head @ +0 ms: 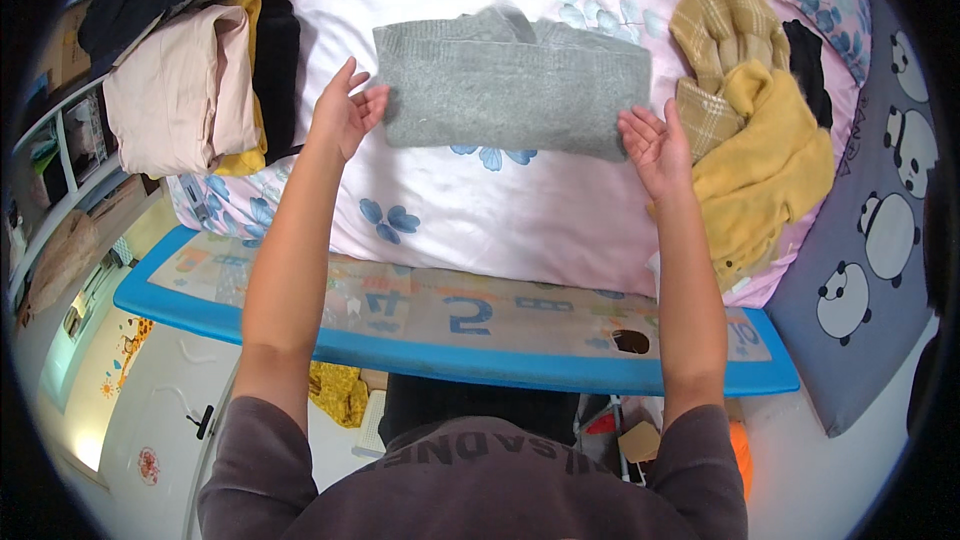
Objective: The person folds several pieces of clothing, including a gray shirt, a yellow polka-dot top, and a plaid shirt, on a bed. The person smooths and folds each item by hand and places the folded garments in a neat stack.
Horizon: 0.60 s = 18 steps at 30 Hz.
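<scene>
A grey knit garment (517, 90) lies folded into a wide rectangle on a pink and white floral bed sheet (450, 210). At its left edge is my left hand (351, 111), palm turned inward, fingers apart and nothing gripped. Beside its lower right edge, my right hand (657, 146) is held the same way, its fingertips at or very near the knit. Just right of that hand lie a crumpled yellow garment (772, 165) and a tan plaid garment (724, 30).
Folded clothes, a pale pink one (184, 90) and a black one (277, 75) among them, lie at the left. A blue-edged bed rail (480, 371) crosses in front of me. A grey panda-print panel (862, 240) stands at the right.
</scene>
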Each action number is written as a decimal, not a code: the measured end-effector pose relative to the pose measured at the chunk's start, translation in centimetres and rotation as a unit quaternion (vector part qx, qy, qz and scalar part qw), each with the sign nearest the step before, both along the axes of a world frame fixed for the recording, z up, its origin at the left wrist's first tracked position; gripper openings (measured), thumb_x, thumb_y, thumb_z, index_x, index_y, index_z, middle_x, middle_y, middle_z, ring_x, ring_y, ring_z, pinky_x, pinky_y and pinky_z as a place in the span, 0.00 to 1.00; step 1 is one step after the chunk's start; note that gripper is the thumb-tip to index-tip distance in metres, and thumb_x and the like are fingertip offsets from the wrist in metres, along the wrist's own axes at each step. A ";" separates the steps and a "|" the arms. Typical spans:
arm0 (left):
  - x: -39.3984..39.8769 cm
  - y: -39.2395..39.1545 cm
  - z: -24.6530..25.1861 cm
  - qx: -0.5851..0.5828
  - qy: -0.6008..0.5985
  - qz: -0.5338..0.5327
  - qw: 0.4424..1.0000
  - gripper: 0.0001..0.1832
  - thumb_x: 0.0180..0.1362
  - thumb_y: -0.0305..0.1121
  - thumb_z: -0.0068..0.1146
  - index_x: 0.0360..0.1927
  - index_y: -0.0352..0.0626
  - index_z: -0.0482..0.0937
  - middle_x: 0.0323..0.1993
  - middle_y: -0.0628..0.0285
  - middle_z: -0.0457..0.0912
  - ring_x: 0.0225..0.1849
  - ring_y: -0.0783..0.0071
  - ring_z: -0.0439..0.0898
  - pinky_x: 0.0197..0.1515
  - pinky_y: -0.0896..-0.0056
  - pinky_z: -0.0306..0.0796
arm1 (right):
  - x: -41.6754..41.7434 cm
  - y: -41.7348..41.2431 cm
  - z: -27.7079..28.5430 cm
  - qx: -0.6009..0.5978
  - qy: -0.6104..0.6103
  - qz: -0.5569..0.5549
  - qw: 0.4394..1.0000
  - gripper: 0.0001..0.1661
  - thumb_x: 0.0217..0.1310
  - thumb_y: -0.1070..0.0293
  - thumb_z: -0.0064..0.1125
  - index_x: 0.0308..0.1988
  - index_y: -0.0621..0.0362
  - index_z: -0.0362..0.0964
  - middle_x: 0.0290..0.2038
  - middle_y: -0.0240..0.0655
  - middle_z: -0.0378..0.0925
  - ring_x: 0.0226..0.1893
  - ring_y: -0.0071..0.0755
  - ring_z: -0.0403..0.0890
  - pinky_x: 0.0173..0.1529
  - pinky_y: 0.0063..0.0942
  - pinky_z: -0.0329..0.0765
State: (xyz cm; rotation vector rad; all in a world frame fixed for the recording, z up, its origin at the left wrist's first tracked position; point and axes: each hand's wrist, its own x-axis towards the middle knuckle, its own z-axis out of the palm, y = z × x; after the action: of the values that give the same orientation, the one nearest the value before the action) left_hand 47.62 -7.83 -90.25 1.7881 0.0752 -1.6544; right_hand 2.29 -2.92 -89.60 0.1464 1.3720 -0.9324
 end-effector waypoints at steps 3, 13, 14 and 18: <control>-0.2 3.0 -1.6 -0.061 -0.243 -0.190 0.949 0.38 0.57 0.52 0.71 0.61 0.33 0.72 0.39 0.59 0.81 0.36 0.71 0.80 0.42 0.74 0.76 | -0.2 1.9 -3.3 -0.026 0.311 0.193 0.930 0.38 0.65 0.46 0.65 0.58 0.67 0.69 0.53 0.52 0.79 0.51 0.42 0.82 0.55 0.31 0.79; -3.7 6.3 -7.7 -0.192 -0.225 -0.237 0.925 0.39 0.52 0.39 0.74 0.64 0.32 0.68 0.57 0.51 0.78 0.57 0.60 0.79 0.62 0.64 0.71 | 4.7 0.9 -6.6 -0.157 0.143 0.212 0.954 0.42 0.58 0.67 0.72 0.67 0.66 0.61 0.62 0.43 0.74 0.59 0.43 0.76 0.64 0.37 0.72; -4.3 4.7 -5.4 -0.162 -0.084 -0.200 0.963 0.34 0.54 0.33 0.71 0.63 0.34 0.72 0.56 0.53 0.80 0.56 0.62 0.79 0.61 0.64 0.71 | 3.2 1.2 -6.2 -0.117 0.112 0.202 0.966 0.41 0.58 0.69 0.70 0.67 0.65 0.61 0.62 0.43 0.73 0.59 0.44 0.76 0.64 0.38 0.73; -1.2 3.4 1.0 -0.110 0.035 -0.199 0.973 0.31 0.53 0.28 0.69 0.62 0.36 0.75 0.54 0.55 0.82 0.55 0.65 0.80 0.61 0.65 0.71 | 3.8 1.6 -2.3 -0.088 0.107 0.190 0.972 0.45 0.54 0.69 0.70 0.69 0.64 0.59 0.64 0.44 0.71 0.61 0.48 0.73 0.65 0.42 0.70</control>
State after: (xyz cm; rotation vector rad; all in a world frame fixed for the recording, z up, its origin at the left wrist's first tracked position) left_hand 46.44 -4.48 -89.23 1.6474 -0.4468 -1.9148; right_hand 6.05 -1.31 -91.89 -0.3514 1.4414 -0.7553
